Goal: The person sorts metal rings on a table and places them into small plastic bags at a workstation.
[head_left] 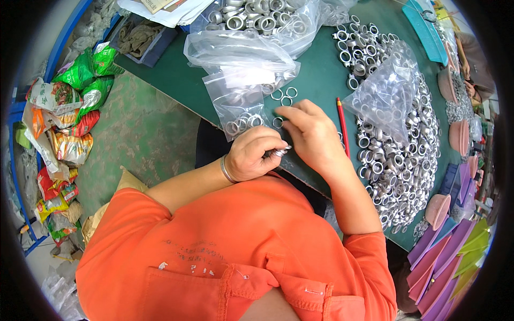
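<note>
My left hand point(252, 153) is closed around a small stack of thin metal rings point(279, 152), whose edges stick out by the thumb. Beside it my right hand point(311, 132) reaches over the table edge, fingers bent, with its fingertips at a single metal ring point(278, 122). A few more loose rings point(289, 100) lie on the green table just beyond those fingertips. Left of them is a clear plastic bag point(219, 99), with several rings point(243, 124) at its near end.
A red pen point(342, 125) lies right of my right hand. Farther right spreads a large heap of metal clamp-like rings point(399, 166), partly under a clear bag point(388, 91). Another bagged pile point(257, 16) sits at the back. A grey bin point(144, 43) stands at the table's left corner.
</note>
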Motion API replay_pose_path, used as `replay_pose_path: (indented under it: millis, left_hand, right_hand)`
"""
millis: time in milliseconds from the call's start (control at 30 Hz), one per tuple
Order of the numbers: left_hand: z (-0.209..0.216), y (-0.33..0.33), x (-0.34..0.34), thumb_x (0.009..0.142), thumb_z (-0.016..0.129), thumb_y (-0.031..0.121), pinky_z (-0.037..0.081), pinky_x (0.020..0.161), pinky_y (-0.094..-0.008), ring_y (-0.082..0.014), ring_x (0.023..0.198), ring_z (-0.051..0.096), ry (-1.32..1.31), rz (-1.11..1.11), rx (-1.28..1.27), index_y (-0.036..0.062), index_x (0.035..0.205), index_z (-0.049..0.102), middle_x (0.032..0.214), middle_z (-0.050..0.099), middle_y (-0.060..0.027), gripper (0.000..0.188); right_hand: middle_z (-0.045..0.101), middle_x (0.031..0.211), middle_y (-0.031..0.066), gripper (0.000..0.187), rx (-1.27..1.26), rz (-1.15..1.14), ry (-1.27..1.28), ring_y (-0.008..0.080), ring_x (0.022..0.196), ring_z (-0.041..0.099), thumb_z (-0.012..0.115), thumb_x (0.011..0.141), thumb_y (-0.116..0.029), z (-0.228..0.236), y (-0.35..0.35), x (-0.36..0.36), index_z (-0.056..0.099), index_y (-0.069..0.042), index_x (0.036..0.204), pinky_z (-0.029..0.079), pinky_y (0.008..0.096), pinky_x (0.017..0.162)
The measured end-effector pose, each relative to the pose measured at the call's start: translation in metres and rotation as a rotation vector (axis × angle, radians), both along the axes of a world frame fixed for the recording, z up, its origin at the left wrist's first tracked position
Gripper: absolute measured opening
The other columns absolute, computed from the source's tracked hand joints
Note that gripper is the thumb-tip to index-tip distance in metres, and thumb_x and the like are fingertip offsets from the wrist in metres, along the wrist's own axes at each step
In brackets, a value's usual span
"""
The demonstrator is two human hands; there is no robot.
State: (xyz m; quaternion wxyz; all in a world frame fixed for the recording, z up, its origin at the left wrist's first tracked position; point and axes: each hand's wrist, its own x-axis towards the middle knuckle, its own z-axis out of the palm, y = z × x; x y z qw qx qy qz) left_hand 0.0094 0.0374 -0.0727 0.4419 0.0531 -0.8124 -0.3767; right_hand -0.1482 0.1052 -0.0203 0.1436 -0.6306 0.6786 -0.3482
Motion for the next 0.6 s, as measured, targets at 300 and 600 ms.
replay_pose_path:
  millis: [300,600]
  left_hand:
    - [-0.002,0.0,0.0,0.069,0.071,-0.008,0.05,0.057,-0.0285,-0.0218,0.067,0.061,0.006,-0.027,-0.011,0.0006,0.094,0.061,0.085,0.061,-0.0114,0.028]
    - [-0.001,0.002,-0.003,0.066,0.07,-0.008,0.05,0.055,-0.0292,-0.0216,0.066,0.06,0.016,0.0,0.024,0.0035,0.09,0.063,0.083,0.061,-0.0084,0.028]
  right_hand:
    - [0.066,0.078,0.008,0.005,0.251,-0.11,-0.395,0.0141,0.065,0.062,0.066,0.085,-0.002,0.004,0.006,-0.01,0.064,0.002,0.087,0.048,0.0267,0.058]
    - [0.066,0.078,0.0056,0.006,0.442,-0.092,-1.114,0.01,0.065,0.061,0.064,0.087,0.0,0.012,0.013,-0.024,0.062,0.002,0.092,0.051,0.0231,0.059]
